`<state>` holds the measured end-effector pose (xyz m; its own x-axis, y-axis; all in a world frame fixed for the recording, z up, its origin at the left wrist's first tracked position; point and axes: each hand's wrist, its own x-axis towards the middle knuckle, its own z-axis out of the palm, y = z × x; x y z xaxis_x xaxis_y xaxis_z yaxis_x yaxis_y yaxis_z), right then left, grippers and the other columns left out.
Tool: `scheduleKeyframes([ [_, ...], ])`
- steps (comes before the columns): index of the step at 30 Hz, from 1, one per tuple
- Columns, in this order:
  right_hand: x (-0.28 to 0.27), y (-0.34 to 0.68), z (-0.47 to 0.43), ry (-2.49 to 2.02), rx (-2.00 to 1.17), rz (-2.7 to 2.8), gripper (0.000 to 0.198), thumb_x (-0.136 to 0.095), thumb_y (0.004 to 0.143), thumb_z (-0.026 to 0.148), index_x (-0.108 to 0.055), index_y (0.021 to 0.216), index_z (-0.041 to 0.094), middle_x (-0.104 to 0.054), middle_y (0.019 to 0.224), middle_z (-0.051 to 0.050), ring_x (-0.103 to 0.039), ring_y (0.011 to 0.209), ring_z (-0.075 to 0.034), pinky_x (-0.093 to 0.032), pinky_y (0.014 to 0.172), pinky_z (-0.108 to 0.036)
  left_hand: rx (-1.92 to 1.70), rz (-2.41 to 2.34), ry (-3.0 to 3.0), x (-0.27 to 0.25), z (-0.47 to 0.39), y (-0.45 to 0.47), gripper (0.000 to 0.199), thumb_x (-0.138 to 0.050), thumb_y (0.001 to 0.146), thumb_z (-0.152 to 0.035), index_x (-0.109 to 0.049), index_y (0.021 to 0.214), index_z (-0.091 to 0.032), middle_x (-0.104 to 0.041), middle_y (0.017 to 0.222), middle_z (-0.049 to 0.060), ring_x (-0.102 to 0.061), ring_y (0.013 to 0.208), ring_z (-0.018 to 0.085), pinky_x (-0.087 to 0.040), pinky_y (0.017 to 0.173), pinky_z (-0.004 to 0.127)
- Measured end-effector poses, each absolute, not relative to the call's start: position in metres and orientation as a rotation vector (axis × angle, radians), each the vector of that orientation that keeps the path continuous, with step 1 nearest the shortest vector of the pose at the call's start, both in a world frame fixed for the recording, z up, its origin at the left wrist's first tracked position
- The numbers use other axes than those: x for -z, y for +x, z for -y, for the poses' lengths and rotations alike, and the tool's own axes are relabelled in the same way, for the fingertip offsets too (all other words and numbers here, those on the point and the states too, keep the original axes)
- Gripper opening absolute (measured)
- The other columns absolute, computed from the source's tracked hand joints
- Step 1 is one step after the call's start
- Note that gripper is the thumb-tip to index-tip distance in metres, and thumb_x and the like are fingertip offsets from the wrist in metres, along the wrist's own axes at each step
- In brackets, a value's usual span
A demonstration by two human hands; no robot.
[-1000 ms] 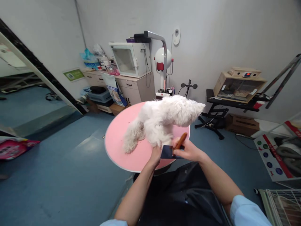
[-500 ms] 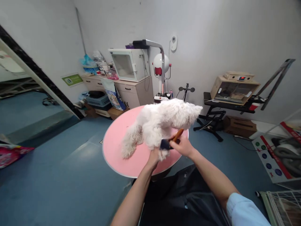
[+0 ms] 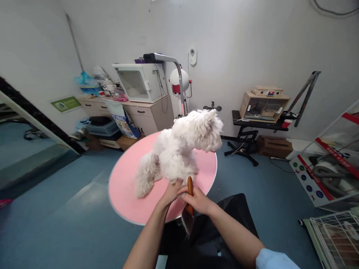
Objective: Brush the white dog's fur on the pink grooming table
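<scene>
A fluffy white dog (image 3: 179,149) is on the round pink grooming table (image 3: 123,190), its head turned to the right. My left hand (image 3: 171,192) is closed at the lower end of the dog's near front leg, the paw mostly hidden by fur and fingers. Close beside it, my right hand (image 3: 198,200) grips a slicker brush (image 3: 190,186) by its wooden handle. The brush head points down past the table's near edge, over my black apron (image 3: 207,239). My right fingertips reach to my left hand by the paw.
A metal grooming arm (image 3: 178,67) rises behind the dog. Drawers (image 3: 140,112) with a white glass-door cabinet (image 3: 140,82) line the wall. To the right are a wooden box (image 3: 263,106) on a black stand and a wire cage (image 3: 333,235).
My right hand has brought the brush down and left, turning its head from the leg toward me. The dog has raised its head. My view has shifted to the right.
</scene>
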<state>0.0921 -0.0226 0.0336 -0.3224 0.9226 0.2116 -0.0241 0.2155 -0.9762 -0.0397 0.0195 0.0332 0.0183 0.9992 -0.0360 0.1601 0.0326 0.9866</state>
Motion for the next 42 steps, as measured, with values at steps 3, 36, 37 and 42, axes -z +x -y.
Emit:
scheduleKeyframes([
  [3, -0.025, 0.085, 0.025, -0.930, -1.067, 1.498, 0.025, -0.052, 0.081, 0.025, -0.054, 0.057, 0.021, -0.052, 0.057, 0.002, -0.050, 0.056, -0.014, -0.043, 0.056, -0.026, -1.096, -1.316, 1.319, -0.036, -0.018, -0.043, 0.031, -0.057, 0.066, -0.048, -0.062, 0.070, -0.018, -0.071, 0.079, 0.007, -0.063, 0.084, 0.023, -0.051, 0.080, 0.036],
  [36, -0.008, 0.107, 0.043, -0.945, -0.752, 1.893, 0.017, -0.053, 0.072, 0.019, -0.046, 0.056, 0.020, -0.042, 0.058, 0.003, -0.039, 0.057, -0.012, -0.034, 0.059, -0.026, -1.307, -1.324, 0.954, -0.016, 0.002, -0.010, 0.028, -0.071, 0.063, -0.032, -0.066, 0.084, -0.014, -0.072, 0.091, 0.007, -0.065, 0.092, 0.023, -0.050, 0.087, 0.032],
  [37, -0.008, 0.107, 0.042, -0.961, -0.801, 1.867, 0.019, -0.055, 0.073, 0.021, -0.047, 0.056, 0.020, -0.042, 0.058, 0.003, -0.039, 0.057, -0.012, -0.034, 0.060, -0.026, -1.295, -1.359, 0.950, -0.016, -0.003, -0.011, 0.027, -0.070, 0.063, -0.031, -0.066, 0.083, -0.014, -0.072, 0.090, 0.006, -0.065, 0.091, 0.023, -0.051, 0.086, 0.033],
  [42, 0.009, 0.096, 0.059, -1.041, -1.382, 1.184, 0.039, -0.063, 0.077, 0.057, -0.053, 0.069, 0.020, -0.051, 0.064, 0.002, -0.049, 0.062, -0.014, -0.041, 0.062, -0.027, -1.225, -1.359, 1.025, -0.010, -0.018, -0.020, 0.032, -0.071, 0.064, -0.030, -0.069, 0.091, -0.013, -0.073, 0.101, 0.010, -0.065, 0.102, 0.026, -0.047, 0.095, 0.037],
])
